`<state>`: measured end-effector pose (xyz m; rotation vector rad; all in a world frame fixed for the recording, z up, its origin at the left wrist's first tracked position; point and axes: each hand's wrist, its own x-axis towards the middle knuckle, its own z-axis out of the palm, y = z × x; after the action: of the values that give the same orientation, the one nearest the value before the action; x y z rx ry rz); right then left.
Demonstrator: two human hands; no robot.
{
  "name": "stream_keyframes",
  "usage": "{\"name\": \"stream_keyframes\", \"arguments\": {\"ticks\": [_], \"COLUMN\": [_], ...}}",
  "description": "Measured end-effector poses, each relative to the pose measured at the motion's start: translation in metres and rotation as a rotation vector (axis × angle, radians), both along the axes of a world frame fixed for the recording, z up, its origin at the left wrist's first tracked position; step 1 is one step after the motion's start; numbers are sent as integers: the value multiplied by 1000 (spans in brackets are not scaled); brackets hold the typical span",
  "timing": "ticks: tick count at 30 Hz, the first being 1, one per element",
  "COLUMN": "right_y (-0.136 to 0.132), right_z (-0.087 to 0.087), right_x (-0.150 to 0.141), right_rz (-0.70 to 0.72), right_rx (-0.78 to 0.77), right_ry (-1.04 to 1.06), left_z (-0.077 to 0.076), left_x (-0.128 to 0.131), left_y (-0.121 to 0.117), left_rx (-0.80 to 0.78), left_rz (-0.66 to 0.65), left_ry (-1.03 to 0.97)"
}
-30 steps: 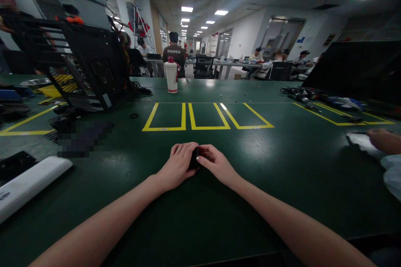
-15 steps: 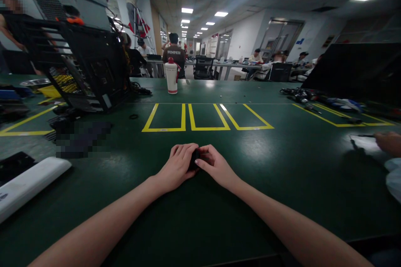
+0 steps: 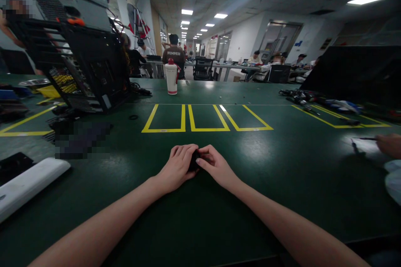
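Long white casing (image 3: 37, 179): lies slantwise on the green table (image 3: 200, 225), at the far left, running out of view.
Metal bowl (image 3: 33, 82): sits farther back, beside a yellow container (image 3: 49, 91).
Computer case (image 3: 94, 73): stands open-framed on the table, black, its inner parts partly showing.
Black ring (image 3: 133, 117): lies flat, alone, to the right of the case.
White cup (image 3: 171, 80): stands upright near the far edge, red lid on.
Left hand (image 3: 178, 164): gripping, its fingers bent over the small black object (image 3: 193, 164), thumb on the near side.
Small black object: held between both hands at mid-table, mostly covered; its exact shape cannot be told.
Yellow tape outlines (image 3: 210, 129): three, side by side, just beyond the hands.
Right hand (image 3: 217, 164): fingers curled, thumb and forefinger closed on the object's right side.
Cables (image 3: 300, 96): heaped toward the right, well apart from the hands.
Co-worker's hand (image 3: 390, 145): at the right edge, its grip unclear.
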<state>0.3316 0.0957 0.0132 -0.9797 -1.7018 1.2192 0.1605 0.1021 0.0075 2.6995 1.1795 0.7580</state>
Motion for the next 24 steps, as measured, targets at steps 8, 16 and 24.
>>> {"name": "stream_keyframes", "arguments": {"ticks": [8,16,24], "right_y": [1,-1,2], "right_z": [-1,-1,-1], "right_x": [2,1,2], "right_rz": [15,33,11], "right_rx": [-41,6,-46], "right_ry": [-31,-4,-34], "left_z": [3,0,-3], "left_x": [0,0,0], "left_y": [-1,1,3], "left_rx": [-6,-14,4], "left_rz": [-1,4,6], "left_ry": [19,25,22]}}
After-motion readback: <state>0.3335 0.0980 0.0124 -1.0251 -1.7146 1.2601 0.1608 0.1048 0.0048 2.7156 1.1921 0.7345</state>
